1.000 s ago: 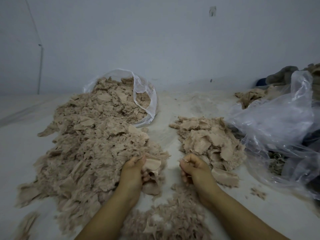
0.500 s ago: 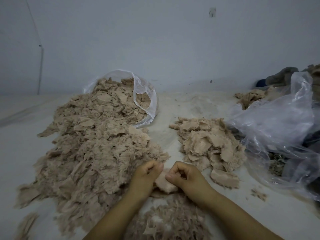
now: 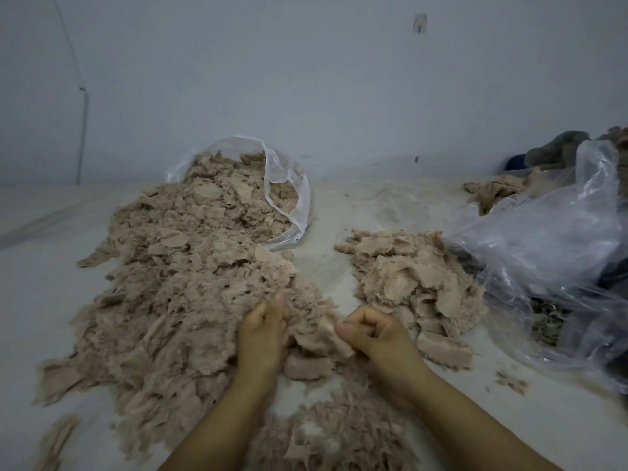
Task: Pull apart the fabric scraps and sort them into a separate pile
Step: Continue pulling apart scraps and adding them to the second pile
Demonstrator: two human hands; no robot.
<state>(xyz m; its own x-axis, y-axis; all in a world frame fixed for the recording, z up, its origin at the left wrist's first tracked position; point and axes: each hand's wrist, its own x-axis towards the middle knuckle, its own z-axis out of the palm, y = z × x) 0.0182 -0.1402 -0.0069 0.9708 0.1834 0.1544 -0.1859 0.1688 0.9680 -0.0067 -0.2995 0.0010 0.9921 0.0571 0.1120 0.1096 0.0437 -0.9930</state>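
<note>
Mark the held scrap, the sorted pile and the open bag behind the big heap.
held scrap (image 3: 321, 338), head view, its middle.
sorted pile (image 3: 413, 280), head view, top centre.
open bag (image 3: 299, 198), head view, right rim.

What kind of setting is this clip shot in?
Probably an informal textile-waste sorting spot, worked on a pale sheet against a bare wall. Signs: a large heap of beige fabric scraps, a clear plastic bag spilling more, and a smaller sorted pile.
</note>
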